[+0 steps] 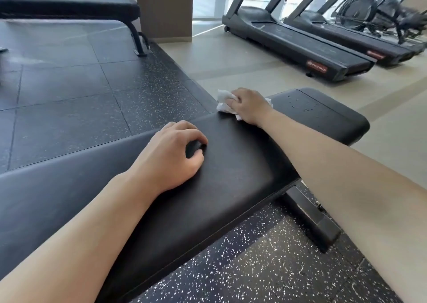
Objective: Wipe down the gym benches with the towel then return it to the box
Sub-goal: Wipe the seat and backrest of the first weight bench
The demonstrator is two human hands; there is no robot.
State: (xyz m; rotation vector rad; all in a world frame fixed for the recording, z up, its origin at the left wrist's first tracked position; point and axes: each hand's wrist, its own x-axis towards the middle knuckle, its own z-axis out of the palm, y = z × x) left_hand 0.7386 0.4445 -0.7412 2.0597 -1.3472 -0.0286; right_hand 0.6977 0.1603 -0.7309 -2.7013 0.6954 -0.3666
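A black padded gym bench (233,177) runs from lower left to upper right across the view. My right hand (250,105) grips a crumpled white towel (223,101) and presses it on the bench's far edge, near the gap between the two pads. My left hand (171,157) rests on the nearer pad with its fingers loosely curled, holding nothing. A second black bench (69,7) stands at the upper left. No box is in view.
Two treadmills (300,41) stand on the beige floor at the upper right, with other machines behind them. A brown pillar (164,9) rises at the top centre. Dark speckled rubber tiles (69,83) cover the floor around the benches. The bench's foot (309,219) sticks out below.
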